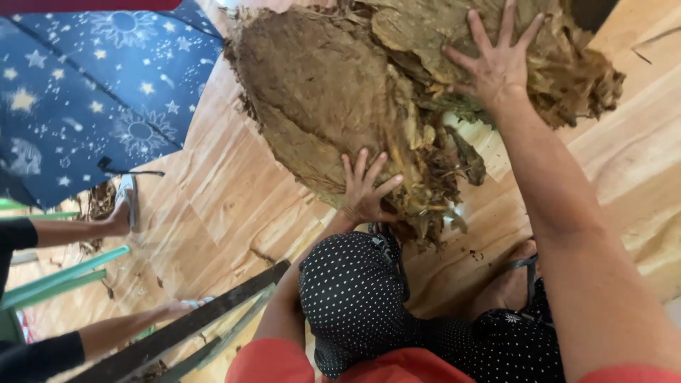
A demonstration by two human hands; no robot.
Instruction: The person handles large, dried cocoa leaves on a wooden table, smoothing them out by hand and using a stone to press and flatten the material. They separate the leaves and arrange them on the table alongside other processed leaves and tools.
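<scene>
A big heap of dry brown tobacco leaves [333, 92] lies on the wooden floor in front of me. My left hand [365, 190] presses flat against the heap's near lower edge, fingers spread. My right hand [496, 64] rests palm down on the top right of the heap, fingers wide apart. Neither hand grips a leaf; both push on the pile. My knees in black dotted cloth [355, 298] are below the heap.
An open dark blue umbrella with stars [99, 85] stands at the upper left. Another person's hands [117, 216] work at the left beside green bars [64, 273] and a dark wooden slat [191, 323]. Plank floor [227, 206] lies between.
</scene>
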